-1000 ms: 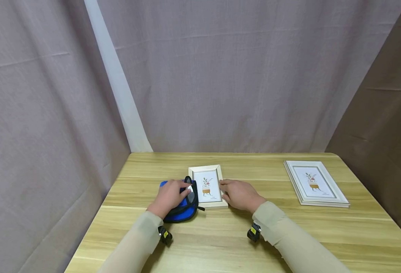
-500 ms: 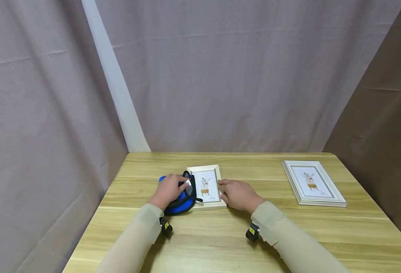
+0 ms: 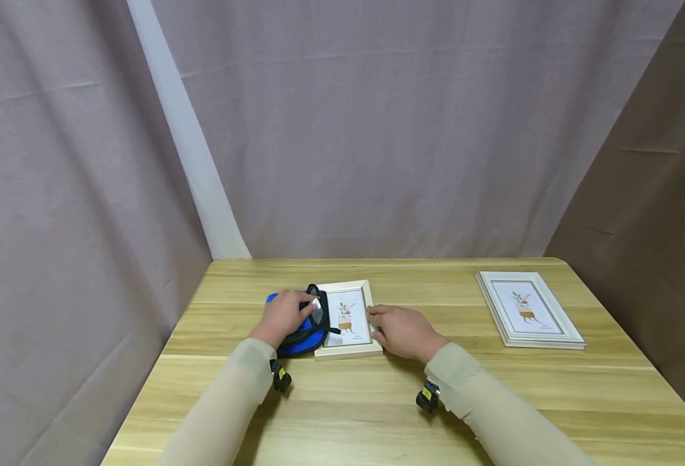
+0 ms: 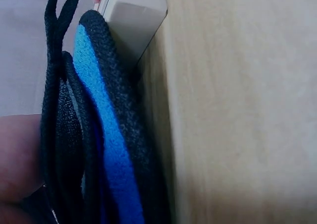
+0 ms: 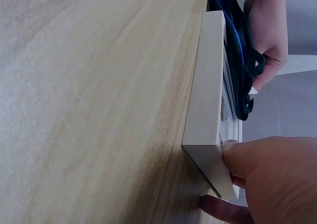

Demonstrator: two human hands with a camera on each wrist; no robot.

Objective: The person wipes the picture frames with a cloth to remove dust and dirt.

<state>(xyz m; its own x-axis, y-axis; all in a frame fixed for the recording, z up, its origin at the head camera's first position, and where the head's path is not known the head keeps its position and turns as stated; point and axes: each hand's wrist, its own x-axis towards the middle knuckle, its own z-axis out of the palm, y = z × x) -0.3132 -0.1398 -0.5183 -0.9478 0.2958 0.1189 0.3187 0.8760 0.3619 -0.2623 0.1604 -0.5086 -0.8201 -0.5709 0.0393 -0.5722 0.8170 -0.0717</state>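
A cream picture frame [image 3: 348, 351] with a potted-plant print lies face up on the table. My right hand [image 3: 403, 333] grips its right side; in the right wrist view, the thumb [image 5: 237, 157] lies on the face of the frame [image 5: 205, 80] and a finger is at its outer edge. My left hand [image 3: 284, 317] holds a soft blue mitt-like cleaning pad [image 3: 296, 346] with black edging, a loop and a white tag. The pad overlaps the frame's left side. In the left wrist view the layered pad [image 4: 111, 144] stands against the frame's corner [image 4: 138, 16]; some left fingers are hidden.
A stack of white picture frames [image 3: 552, 333], the top one with the same print, lies at the right of the wooden table [image 3: 342, 414]. Grey curtains [image 3: 377, 129] hang behind the table's far edge.
My left hand has slid the blue pad away from me along the frame's left side. The right hand keeps its grip on the frame. The head view has shifted slightly.
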